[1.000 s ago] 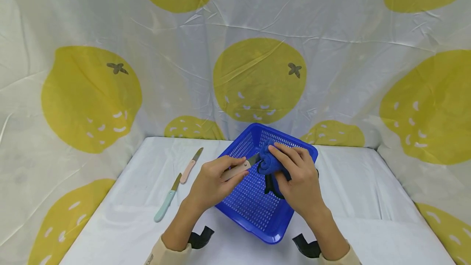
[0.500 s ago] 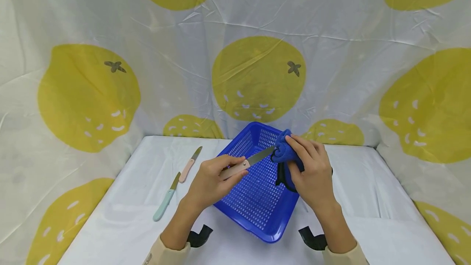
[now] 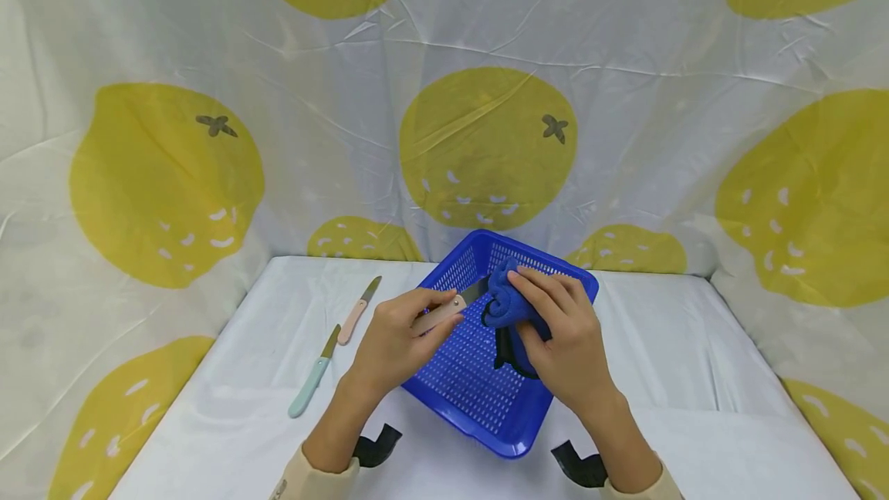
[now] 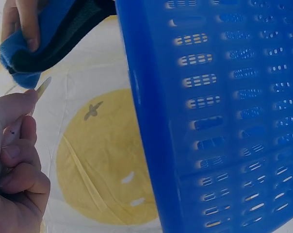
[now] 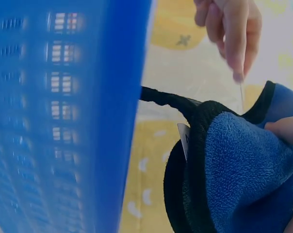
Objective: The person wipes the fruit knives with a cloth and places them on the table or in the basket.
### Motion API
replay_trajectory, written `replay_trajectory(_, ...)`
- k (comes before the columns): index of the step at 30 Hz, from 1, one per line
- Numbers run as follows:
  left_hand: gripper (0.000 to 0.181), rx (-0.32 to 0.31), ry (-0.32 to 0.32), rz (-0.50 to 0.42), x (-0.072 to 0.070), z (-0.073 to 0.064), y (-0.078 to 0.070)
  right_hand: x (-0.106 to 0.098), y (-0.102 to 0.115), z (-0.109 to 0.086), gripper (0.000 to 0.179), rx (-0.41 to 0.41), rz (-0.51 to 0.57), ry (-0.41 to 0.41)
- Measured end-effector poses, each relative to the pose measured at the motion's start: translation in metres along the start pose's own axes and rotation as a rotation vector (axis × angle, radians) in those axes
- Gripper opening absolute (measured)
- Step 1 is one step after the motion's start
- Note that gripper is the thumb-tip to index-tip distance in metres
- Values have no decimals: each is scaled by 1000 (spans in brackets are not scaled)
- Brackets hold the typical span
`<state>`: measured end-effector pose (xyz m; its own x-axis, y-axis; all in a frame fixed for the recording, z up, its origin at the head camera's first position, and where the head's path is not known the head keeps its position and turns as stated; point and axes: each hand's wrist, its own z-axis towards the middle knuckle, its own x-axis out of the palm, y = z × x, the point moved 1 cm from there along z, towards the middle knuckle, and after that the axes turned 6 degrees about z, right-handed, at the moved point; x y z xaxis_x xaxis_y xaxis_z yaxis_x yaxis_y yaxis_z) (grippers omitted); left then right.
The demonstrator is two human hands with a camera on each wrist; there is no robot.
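Note:
My left hand (image 3: 406,338) grips a knife (image 3: 439,316) by its pale pink handle, blade pointing up and to the right. Folded around the blade's far part is a blue towel (image 3: 505,299) with black edging, held between the fingers and thumb of my right hand (image 3: 566,334). Both hands are above a blue plastic basket (image 3: 434,406). In the left wrist view the blade (image 4: 43,88) shows just below the towel. The right wrist view has the towel's hanging folds (image 5: 243,170) close up, with a small white tag (image 5: 184,138) at the black border.
Left of the basket, two more knives lie on the white-covered table (image 3: 236,376): one with a pink handle (image 3: 354,321), one with a mint-green handle (image 3: 310,386). Behind stands a white curtain (image 3: 333,130) printed with yellow lemons.
The towel slid out right toward the tip, baring the blade, then came back left over it along with my right hand. My left hand stayed nearly in place with the knife.

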<state>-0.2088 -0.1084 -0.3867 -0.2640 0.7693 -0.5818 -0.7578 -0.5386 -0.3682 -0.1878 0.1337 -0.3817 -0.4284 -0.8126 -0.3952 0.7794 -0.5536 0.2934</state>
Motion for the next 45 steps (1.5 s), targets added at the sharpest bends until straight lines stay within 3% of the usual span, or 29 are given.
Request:
replay_trajectory(7, 26, 38, 0, 6, 2, 0, 1, 12, 16, -3, 55, -46, 18, 72)
replay_trajectory(14, 27, 93, 16, 18, 2, 0, 0, 16, 19, -6, 52, -35, 13, 130)
replay_trajectory(35, 32, 109, 35, 23, 2, -3, -3, 10, 5, -4, 47, 15, -50, 115)
replay_trajectory(45, 33, 109, 49, 10, 3, -2, -3, 5, -10, -5, 50, 58, -45, 50)
